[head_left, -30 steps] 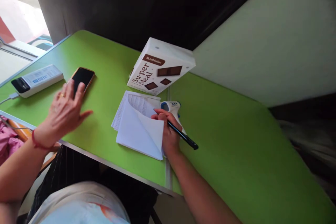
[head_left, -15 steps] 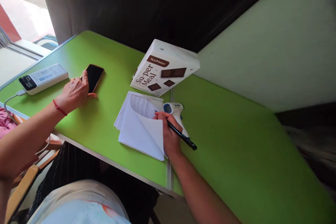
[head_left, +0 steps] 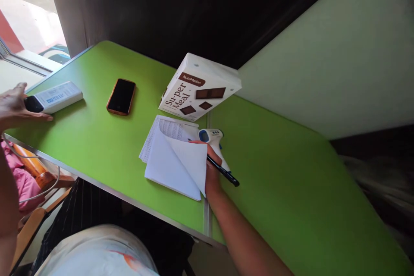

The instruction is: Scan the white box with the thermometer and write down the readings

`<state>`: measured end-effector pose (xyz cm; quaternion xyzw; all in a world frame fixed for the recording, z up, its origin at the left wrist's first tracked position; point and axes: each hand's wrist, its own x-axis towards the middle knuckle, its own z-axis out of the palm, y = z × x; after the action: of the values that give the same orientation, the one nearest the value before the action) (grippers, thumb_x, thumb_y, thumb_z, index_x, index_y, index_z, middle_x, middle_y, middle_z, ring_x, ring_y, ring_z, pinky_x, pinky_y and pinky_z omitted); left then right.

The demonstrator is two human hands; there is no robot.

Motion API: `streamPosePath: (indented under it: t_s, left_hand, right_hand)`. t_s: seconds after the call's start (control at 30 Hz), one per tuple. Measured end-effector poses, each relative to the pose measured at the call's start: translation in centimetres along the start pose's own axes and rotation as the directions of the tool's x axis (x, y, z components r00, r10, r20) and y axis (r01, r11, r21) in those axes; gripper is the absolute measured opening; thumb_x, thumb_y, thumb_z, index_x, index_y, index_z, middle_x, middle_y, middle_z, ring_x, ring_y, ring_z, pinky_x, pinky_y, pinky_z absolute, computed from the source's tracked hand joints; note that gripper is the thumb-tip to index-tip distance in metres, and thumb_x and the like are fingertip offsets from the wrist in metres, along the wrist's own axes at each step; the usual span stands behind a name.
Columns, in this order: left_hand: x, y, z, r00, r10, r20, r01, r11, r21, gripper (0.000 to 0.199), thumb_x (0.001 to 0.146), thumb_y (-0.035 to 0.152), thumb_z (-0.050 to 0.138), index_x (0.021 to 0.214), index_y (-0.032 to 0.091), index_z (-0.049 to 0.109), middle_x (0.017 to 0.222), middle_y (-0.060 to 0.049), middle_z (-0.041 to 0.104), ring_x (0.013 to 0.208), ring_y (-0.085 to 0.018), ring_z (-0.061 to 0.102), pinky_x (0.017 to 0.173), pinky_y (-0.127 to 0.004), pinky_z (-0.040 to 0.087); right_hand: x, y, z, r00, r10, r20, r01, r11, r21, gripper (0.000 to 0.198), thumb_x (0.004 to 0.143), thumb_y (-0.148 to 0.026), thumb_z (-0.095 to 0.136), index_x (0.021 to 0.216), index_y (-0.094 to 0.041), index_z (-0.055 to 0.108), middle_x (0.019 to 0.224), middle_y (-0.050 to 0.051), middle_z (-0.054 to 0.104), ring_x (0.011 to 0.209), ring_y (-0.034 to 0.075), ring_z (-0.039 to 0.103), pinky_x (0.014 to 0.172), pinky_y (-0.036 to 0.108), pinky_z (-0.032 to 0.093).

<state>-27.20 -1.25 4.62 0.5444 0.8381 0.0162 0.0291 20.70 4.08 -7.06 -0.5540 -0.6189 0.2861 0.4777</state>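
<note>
My left hand (head_left: pixel 13 104) reaches around the near-left end of a white power bank (head_left: pixel 60 97) with a dark display end. Its fingers and thumb are spread to either side; whether they press on it I cannot tell. To the right of it a phone (head_left: pixel 121 97) in an orange-brown case lies face up, untouched. My right hand (head_left: pixel 213 172) is closed around a black pen (head_left: pixel 226 172), partly hidden behind a raised page of the notebook (head_left: pixel 173 168). Printed or written rows show on the sheets underneath. A white and blue infrared thermometer (head_left: pixel 211 136) lies just beyond that hand.
A white box (head_left: pixel 200 90) marked "Su-per Meal" stands behind the notebook on the green table (head_left: pixel 274 189). A metal seam (head_left: pixel 207 220) crosses the tabletop. A white cable (head_left: pixel 58 177) hangs below the left edge, near pink cloth (head_left: pixel 27 185). A pale wall rises on the right.
My left hand has let go of the phone and moved left to the power bank. The phone now lies slightly turned and farther right. My right hand still holds the pen behind the page.
</note>
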Motion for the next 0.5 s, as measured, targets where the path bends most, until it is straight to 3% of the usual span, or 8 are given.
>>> streamPosePath:
  t_s: [0.1,0.2,0.3,0.5]
  left_hand:
    - [-0.3,-0.1,0.4,0.998,-0.050,0.040,0.055,0.990,-0.128,0.099,0.065,0.061,0.058,0.151,0.013,0.040,0.117,-0.014,0.072,0.090,-0.032,0.071,0.074,-0.035,0.055]
    - [-0.4,0.5,1.5,0.988,-0.031,-0.150,0.019,0.996,-0.083,0.112,0.062,0.058,0.057,0.158,0.008,0.027,0.131,-0.020,0.067,0.111,-0.040,0.067,0.091,-0.045,0.053]
    - [-0.4,1.0,2.4,0.935,0.051,-0.350,-0.066,0.997,-0.031,0.110,0.065,0.057,0.052,0.157,0.004,0.025,0.137,-0.021,0.063,0.128,-0.046,0.058,0.109,-0.057,0.039]
    - [-0.2,2.3,2.4,0.896,0.150,-0.418,-0.137,0.989,0.060,0.116,0.062,0.055,0.049,0.157,-0.001,0.016,0.133,-0.021,0.066,0.114,-0.044,0.064,0.114,-0.058,0.023]
  right_hand:
    - [0.0,0.0,0.1,1.000,-0.011,-0.027,0.010,1.000,-0.011,0.033,0.084,-0.055,0.060,0.088,-0.024,0.071,0.094,0.007,0.078,0.093,0.028,0.071,0.084,0.042,0.055]
    - [-0.2,-0.2,0.5,0.998,0.060,-0.037,-0.060,0.998,0.016,0.035,0.085,-0.057,0.061,0.086,-0.023,0.069,0.078,0.004,0.073,0.075,0.022,0.068,0.071,0.036,0.055]
    - [-0.4,-0.6,0.9,0.993,0.117,-0.016,-0.117,0.992,0.039,0.038,0.086,-0.060,0.062,0.088,-0.022,0.068,0.066,0.000,0.066,0.060,0.017,0.061,0.059,0.032,0.052]
    - [-0.2,-0.5,0.6,0.995,0.090,-0.049,-0.090,0.996,0.005,0.040,0.082,-0.062,0.064,0.087,-0.022,0.070,0.086,0.006,0.076,0.080,0.023,0.069,0.078,0.038,0.054]
